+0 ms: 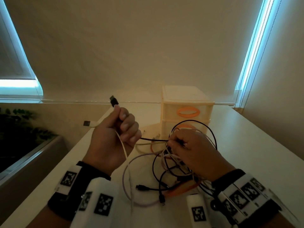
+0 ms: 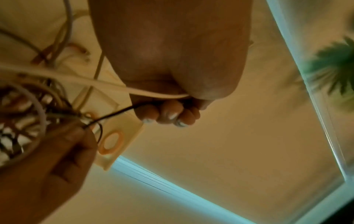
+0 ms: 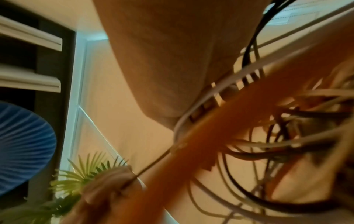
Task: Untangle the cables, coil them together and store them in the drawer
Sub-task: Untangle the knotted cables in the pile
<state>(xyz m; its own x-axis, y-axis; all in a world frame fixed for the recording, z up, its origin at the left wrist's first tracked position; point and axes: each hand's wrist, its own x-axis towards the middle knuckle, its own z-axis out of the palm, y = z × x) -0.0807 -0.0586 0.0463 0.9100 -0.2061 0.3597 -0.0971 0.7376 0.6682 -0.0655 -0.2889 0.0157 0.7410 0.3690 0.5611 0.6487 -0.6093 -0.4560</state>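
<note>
White bench [image 1: 246, 145] under a drawn blind, drawers [image 1: 187, 111] at the back.
Our left hand [image 1: 113, 137] fists a black cable [image 1: 153, 140] and white cable [image 1: 122, 145]; our right hand [image 1: 195, 152] pinches the tangle [image 1: 171, 171] before the drawers.

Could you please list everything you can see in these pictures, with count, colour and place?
black cable: one, black, stretched between both hands, USB plug above the left fist
white cable: one, white, plug sticking out left of the left hand
cable tangle: count unclear, black, white, pinkish and orange, on the table under the right hand
drawer unit: one, cream with orange handles, two drawers showing, both closed, behind the tangle
table: one, white
plant: one, green, far left
left hand: grips the black and white cables
right hand: fingers pinch the black cable at the tangle
</note>
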